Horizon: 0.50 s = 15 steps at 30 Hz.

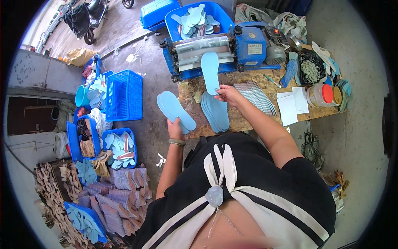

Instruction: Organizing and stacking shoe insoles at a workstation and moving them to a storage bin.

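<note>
My right hand (227,93) pinches the heel end of a light-blue insole (210,68), whose toe end points at the rollers of a blue roller machine (252,46). Whether the toe touches the rollers I cannot tell. To the left, my left hand (175,128) grips a few more blue insoles (174,108), fanned slightly and held beside the bench. Between the hands a stack of blue insoles (215,114) lies on the wooden bench (265,81). Right of that stack, a row of insoles on edge (255,97) leans over, partly behind my right forearm.
Behind the machine stands a blue tub (227,20) of cut insoles. White papers (290,108), a red-lidded jar (321,94) and a teal-handled tool (272,80) sit on the bench's right. Blue crates (125,95) and bundled insoles (112,203) crowd the floor at left.
</note>
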Each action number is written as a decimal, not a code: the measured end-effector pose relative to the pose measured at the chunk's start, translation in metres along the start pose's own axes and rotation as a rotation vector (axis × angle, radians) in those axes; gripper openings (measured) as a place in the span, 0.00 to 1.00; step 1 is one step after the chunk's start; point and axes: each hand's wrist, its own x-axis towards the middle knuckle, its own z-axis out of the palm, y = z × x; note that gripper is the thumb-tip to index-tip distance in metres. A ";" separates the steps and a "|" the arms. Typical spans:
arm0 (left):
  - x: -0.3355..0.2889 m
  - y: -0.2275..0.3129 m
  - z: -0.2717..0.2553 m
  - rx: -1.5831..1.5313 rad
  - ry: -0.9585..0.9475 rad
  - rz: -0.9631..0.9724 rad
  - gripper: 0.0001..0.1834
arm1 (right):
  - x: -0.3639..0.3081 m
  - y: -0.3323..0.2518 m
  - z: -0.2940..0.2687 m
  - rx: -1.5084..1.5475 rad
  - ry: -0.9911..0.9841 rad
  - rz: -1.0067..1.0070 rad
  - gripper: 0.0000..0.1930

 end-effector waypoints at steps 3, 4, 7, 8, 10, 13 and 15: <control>0.001 0.007 0.002 0.049 0.037 0.050 0.21 | 0.005 -0.002 0.001 -0.013 -0.014 0.002 0.12; 0.002 0.008 0.001 0.048 0.038 0.050 0.21 | 0.007 -0.003 0.003 0.010 -0.014 0.001 0.12; 0.002 0.011 0.002 0.054 0.032 0.089 0.21 | 0.015 -0.007 0.004 0.058 -0.021 0.001 0.11; 0.002 0.011 0.003 0.062 0.025 0.090 0.21 | 0.018 -0.010 0.003 0.084 -0.026 0.002 0.11; -0.001 0.015 0.007 0.071 0.017 0.089 0.22 | 0.026 -0.016 0.001 0.096 -0.018 -0.005 0.11; -0.003 0.015 0.011 0.034 -0.017 0.071 0.22 | 0.037 -0.025 0.003 0.127 -0.001 -0.055 0.11; -0.002 0.014 0.013 0.013 -0.032 0.064 0.22 | 0.041 -0.029 0.006 0.124 0.028 -0.114 0.14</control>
